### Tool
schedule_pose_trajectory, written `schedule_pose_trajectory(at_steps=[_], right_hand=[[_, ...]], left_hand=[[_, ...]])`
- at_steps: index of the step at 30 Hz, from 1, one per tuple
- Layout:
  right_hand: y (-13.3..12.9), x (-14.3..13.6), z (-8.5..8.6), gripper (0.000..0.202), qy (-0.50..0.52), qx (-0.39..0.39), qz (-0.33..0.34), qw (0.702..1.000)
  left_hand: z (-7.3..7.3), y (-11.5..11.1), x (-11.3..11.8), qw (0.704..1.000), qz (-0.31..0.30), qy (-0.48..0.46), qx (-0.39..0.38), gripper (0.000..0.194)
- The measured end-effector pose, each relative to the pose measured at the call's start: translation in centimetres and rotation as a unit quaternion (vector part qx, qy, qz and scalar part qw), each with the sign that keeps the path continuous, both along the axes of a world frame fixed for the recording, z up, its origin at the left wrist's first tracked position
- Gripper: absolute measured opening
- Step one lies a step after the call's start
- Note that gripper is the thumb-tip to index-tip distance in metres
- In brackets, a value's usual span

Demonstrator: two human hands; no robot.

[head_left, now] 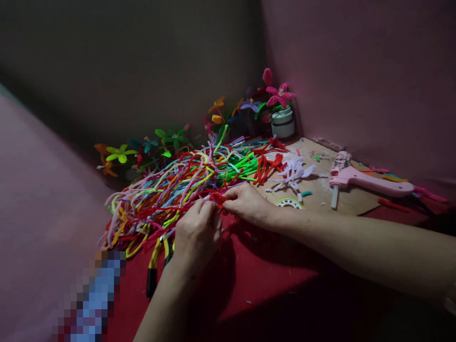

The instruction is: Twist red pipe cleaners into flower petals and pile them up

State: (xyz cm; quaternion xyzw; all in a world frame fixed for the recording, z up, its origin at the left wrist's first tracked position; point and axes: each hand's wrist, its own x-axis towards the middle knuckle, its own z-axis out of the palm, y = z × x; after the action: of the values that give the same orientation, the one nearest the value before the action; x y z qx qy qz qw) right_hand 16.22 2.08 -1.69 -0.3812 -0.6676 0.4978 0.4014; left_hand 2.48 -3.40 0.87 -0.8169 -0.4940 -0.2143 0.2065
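A red pipe cleaner (216,197) is bent between my two hands, pinched from both sides. My left hand (199,230) has its fingers closed on the lower left of it. From the right, my right hand (245,203) pinches it between thumb and forefinger. Just behind my hands lies a big heap of pipe cleaners (171,183) in many colours. Pliers with yellow and black handles (153,266) rest on the red surface beside my left wrist. A roll of tape (289,203) lies behind my right forearm.
A pink glue gun (374,183) rests on a cardboard sheet (351,202) at the right. White bent pipe-cleaner pieces (294,172) and red ones (269,166) lie nearby. Pipe-cleaner flowers (280,95) and a lidded jar (283,124) stand along the back. Walls enclose the corner.
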Motion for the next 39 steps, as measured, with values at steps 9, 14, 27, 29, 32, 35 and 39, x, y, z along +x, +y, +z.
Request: schedule_pose_trajectory(at_steps=[9, 14, 27, 29, 32, 35, 39], right_hand=[[-0.3, -0.2, -0.7, 0.016, 0.047, 0.028, 0.021, 0.998], [-0.3, -0.1, 0.0, 0.01, 0.112, -0.104, 0.061, 0.986], [-0.5, 0.1, 0.7, 0.007, 0.187, -0.103, 0.031, 0.977], [-0.5, 0.1, 0.6, 0.007, 0.175, -0.105, 0.035, 0.978], [-0.6, 0.2, 0.7, 0.005, 0.17, -0.104, 0.042, 0.979], [-0.7, 0.3, 0.9, 0.005, 0.202, -0.114, 0.061, 0.971], [-0.8, 0.4, 1.4, 0.007, 0.231, -0.152, 0.097, 0.956]], left_hand=[[-0.6, -0.7, 1.4, 0.987, 0.058, 0.144, 0.026, 0.015], [-0.5, -0.7, 1.2, 0.999, 0.025, 0.037, -0.011, 0.011], [0.7, 0.3, 0.2, 0.66, 0.0, -0.654, -0.369, 0.019], [0.5, 0.2, 0.7, 0.698, -0.001, -0.632, -0.338, 0.017], [0.1, -0.1, 1.3, 0.786, 0.024, -0.558, -0.264, 0.02], [-0.2, -0.2, 1.5, 0.844, 0.042, -0.498, -0.198, 0.022], [-0.3, -0.1, 1.2, 0.882, 0.024, -0.456, -0.117, 0.02]])
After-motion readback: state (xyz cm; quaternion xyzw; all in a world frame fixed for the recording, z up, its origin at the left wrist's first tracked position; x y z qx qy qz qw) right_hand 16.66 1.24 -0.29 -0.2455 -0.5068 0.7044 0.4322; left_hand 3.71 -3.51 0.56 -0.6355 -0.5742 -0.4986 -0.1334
